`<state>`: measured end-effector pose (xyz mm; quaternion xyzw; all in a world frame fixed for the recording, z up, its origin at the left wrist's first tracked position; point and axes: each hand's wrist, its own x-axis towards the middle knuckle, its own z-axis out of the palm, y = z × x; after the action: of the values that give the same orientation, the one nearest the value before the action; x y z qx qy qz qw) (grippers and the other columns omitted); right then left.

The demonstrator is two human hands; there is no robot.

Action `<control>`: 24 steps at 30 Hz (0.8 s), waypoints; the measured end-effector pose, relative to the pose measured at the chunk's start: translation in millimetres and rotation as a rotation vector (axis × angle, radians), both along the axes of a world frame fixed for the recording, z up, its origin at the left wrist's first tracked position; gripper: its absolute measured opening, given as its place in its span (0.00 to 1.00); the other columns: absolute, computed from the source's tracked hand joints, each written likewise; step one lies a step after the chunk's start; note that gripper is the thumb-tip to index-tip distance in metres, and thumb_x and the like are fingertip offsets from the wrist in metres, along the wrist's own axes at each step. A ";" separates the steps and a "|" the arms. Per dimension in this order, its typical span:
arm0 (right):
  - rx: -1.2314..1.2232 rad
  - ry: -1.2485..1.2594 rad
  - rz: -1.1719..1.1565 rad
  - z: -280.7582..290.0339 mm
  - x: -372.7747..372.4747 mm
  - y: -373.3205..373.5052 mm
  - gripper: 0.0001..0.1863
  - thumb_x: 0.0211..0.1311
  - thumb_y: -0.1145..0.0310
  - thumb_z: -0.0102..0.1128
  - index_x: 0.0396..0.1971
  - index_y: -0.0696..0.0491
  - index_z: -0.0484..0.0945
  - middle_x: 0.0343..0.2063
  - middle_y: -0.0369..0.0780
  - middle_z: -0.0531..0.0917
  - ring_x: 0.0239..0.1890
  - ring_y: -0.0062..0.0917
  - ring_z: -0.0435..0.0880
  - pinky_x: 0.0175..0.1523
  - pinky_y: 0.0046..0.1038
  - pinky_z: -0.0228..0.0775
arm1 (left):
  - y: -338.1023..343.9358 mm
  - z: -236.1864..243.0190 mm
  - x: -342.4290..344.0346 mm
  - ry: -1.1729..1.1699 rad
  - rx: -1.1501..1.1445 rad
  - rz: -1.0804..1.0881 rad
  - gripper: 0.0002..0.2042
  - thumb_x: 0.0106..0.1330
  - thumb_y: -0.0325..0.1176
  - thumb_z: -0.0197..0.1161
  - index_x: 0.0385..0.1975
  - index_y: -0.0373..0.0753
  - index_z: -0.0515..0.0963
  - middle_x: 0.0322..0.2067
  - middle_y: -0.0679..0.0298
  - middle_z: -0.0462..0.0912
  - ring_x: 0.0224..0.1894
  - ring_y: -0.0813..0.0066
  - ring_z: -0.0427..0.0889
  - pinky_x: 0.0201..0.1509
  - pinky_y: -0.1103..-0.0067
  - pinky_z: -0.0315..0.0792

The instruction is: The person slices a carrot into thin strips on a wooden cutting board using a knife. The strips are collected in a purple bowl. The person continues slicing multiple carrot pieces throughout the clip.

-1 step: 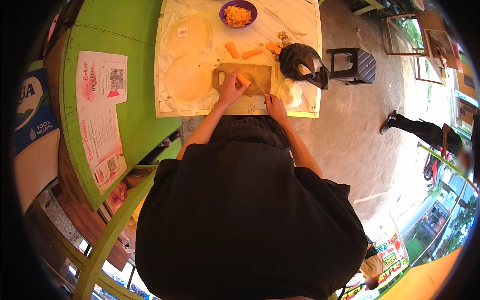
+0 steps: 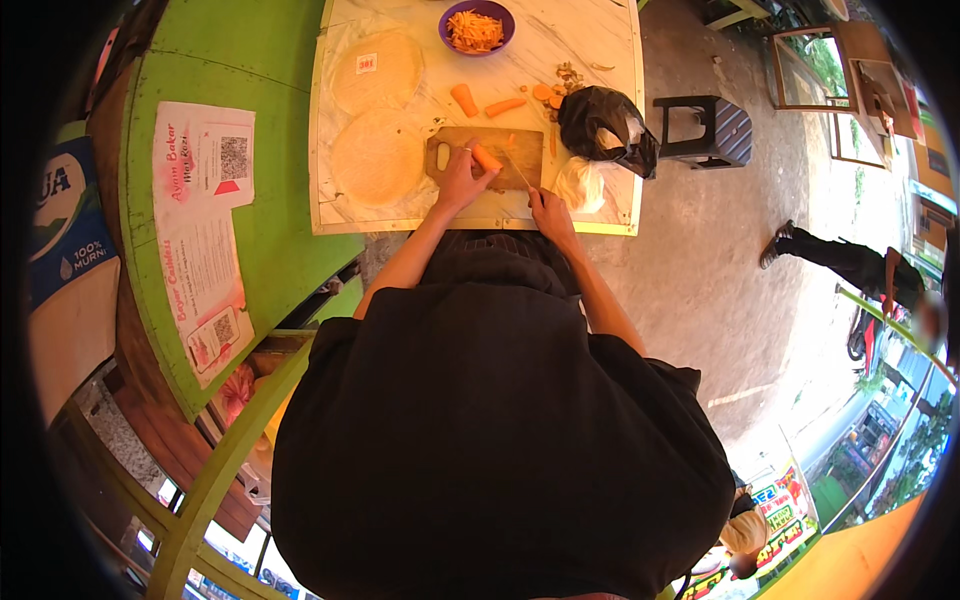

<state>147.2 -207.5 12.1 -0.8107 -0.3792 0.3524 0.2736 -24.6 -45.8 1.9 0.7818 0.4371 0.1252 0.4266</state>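
Note:
My left hand (image 2: 463,182) is closed round a piece of peeled carrot (image 2: 486,158), holding it over a wooden cutting board (image 2: 461,136). The handle of a knife (image 2: 519,174) is in my right hand (image 2: 550,212), which is closed at the board's near right. Its thin blade slants up and left across the board, close to the carrot. A small orange bit lies beyond the blade. Past the board, two more carrot pieces, one stubby (image 2: 463,100) and one longer (image 2: 505,107), rest on the marble-patterned table (image 2: 420,215).
A purple bowl (image 2: 509,38) of shredded carrot stands at the far side. Two pale round sheets (image 2: 378,160) lie at left. Right are a black plastic bag (image 2: 590,125), a whitish bundle (image 2: 578,187) and carrot scraps (image 2: 568,75). A stool (image 2: 725,132) stands beside the table; a person stands farther right.

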 end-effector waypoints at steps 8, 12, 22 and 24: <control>0.049 0.072 0.059 -5.6 17.0 10.7 0.24 0.77 0.55 0.51 0.35 0.63 0.81 0.28 0.60 0.83 0.37 0.60 0.83 0.40 0.52 0.74 | 4.6 2.7 6.4 0.022 -0.022 0.054 0.40 0.61 0.46 0.75 0.67 0.30 0.63 0.49 0.54 0.75 0.45 0.64 0.81 0.50 0.71 0.77; 0.134 -0.077 -0.115 -18.2 14.0 6.8 0.24 0.77 0.57 0.51 0.31 0.64 0.81 0.26 0.58 0.83 0.34 0.57 0.83 0.39 0.49 0.73 | 6.8 5.4 8.5 0.015 -0.018 0.048 0.39 0.61 0.44 0.75 0.66 0.29 0.63 0.52 0.52 0.75 0.46 0.64 0.82 0.51 0.70 0.77; 0.019 0.122 -0.043 22.2 1.7 11.4 0.27 0.78 0.53 0.49 0.31 0.64 0.81 0.25 0.55 0.82 0.32 0.49 0.84 0.41 0.42 0.73 | 2.7 -3.8 6.6 0.006 0.041 0.040 0.38 0.61 0.40 0.74 0.68 0.29 0.64 0.48 0.53 0.75 0.45 0.62 0.79 0.50 0.70 0.76; -0.003 0.154 -0.023 26.1 -2.4 15.1 0.27 0.78 0.52 0.49 0.31 0.63 0.81 0.25 0.54 0.81 0.32 0.47 0.84 0.41 0.42 0.73 | 2.0 -7.6 7.0 0.003 0.088 0.035 0.39 0.61 0.38 0.74 0.69 0.29 0.64 0.46 0.54 0.75 0.45 0.62 0.79 0.50 0.70 0.76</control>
<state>144.8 -192.4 38.2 -0.7859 -0.3469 0.4111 0.3050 -17.6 -43.8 -5.8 0.7922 0.4455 0.1505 0.3890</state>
